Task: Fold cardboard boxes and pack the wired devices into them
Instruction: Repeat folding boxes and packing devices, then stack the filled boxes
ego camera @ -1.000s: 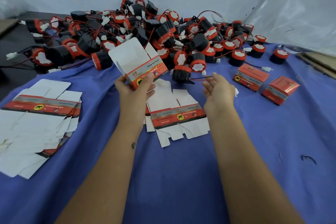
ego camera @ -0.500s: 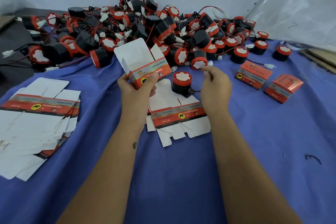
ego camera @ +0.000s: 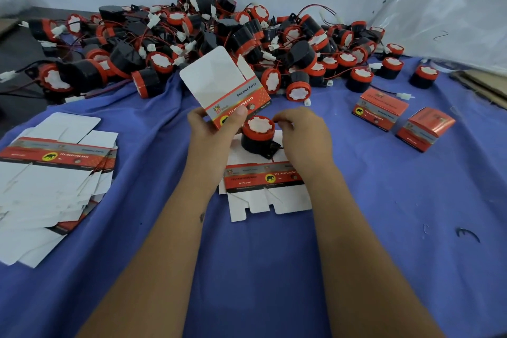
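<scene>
Blue cloth covers the surface. The left hand grips an opened box, its white flap up. The right hand, fingers curled, holds a black-and-red device just beside that box, over a flat box blank. Behind them lies a heap of wired devices. A stack of blanks lies left; two closed boxes sit right.

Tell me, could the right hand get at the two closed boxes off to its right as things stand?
Probably not straight away: the right hand is busy holding a horn. Otherwise the way looks free, with only bare blue cloth between it and the closed boxes.
</scene>
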Action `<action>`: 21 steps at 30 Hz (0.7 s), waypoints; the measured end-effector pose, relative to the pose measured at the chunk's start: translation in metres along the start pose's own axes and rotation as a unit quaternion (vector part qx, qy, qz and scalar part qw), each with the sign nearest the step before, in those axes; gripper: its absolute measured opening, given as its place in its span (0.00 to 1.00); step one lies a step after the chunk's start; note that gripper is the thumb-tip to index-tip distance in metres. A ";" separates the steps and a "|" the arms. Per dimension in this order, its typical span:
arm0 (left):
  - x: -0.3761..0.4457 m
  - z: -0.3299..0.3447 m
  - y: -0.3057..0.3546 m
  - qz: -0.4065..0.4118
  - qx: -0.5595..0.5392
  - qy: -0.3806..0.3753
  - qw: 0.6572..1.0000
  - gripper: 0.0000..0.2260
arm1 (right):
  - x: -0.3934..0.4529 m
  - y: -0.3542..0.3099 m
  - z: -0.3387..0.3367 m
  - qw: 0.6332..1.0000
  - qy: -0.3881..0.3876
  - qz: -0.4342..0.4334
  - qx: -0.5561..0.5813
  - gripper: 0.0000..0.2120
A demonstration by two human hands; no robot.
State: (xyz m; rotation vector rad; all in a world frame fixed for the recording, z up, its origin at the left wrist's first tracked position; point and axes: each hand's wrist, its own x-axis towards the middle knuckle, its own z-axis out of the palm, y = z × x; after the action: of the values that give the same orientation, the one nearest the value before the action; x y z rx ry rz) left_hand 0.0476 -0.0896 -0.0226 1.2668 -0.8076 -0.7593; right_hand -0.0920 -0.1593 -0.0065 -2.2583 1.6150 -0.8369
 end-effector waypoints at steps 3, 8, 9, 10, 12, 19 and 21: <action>0.000 0.002 -0.001 0.015 0.021 -0.002 1.000 0.31 | -0.004 -0.007 -0.004 0.999 -0.033 -0.015 0.039 0.15; 0.002 0.000 -0.003 0.009 0.030 0.011 0.999 0.32 | -0.004 -0.009 -0.012 0.974 -0.170 -0.049 0.138 0.15; 0.002 0.000 -0.004 0.007 0.030 0.013 0.999 0.30 | -0.004 -0.008 -0.011 0.974 -0.177 -0.053 0.132 0.16; 0.002 0.000 -0.004 0.008 0.029 0.014 0.999 0.28 | -0.004 -0.007 -0.010 0.975 -0.173 -0.054 0.126 0.17; 0.002 0.000 -0.004 0.011 0.026 0.011 1.000 0.25 | -0.004 -0.005 -0.007 0.980 -0.144 -0.050 0.131 0.18; 0.004 -0.014 0.005 0.037 0.068 0.035 0.996 0.26 | -0.002 0.003 -0.016 0.956 0.037 0.057 0.286 0.22; 0.005 -0.018 0.006 0.028 0.120 0.009 0.992 0.29 | -0.005 0.000 -0.025 0.917 0.089 0.063 0.383 0.23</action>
State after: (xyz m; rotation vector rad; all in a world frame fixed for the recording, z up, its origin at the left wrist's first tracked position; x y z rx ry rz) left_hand 0.0656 -0.0834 -0.0182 1.4553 -0.9368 -0.6172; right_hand -0.1080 -0.1516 0.0123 -1.5428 1.1687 -1.3703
